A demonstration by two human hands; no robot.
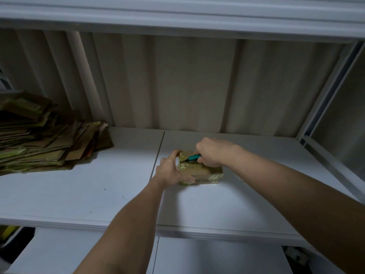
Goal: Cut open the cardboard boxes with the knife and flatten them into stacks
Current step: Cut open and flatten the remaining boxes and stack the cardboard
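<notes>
A small taped cardboard box (203, 173) lies on the white shelf (98, 184), a barcode label on its near side. My left hand (171, 169) grips the box's left end, thumb over the far corner and fingers round the near one. My right hand (211, 153) grips a teal-handled knife (192, 157) above the box. The blade tip rests on the top of the box at its far left end. A tall, untidy stack of flattened cardboard (43, 139) sits at the left of the shelf.
A corrugated pale wall (187, 86) closes the back of the shelf, and a white upright post (324, 95) stands at the right. Another shelf (177, 14) runs overhead. A seam splits the shelf board just left of the box. Below the front edge are white panels.
</notes>
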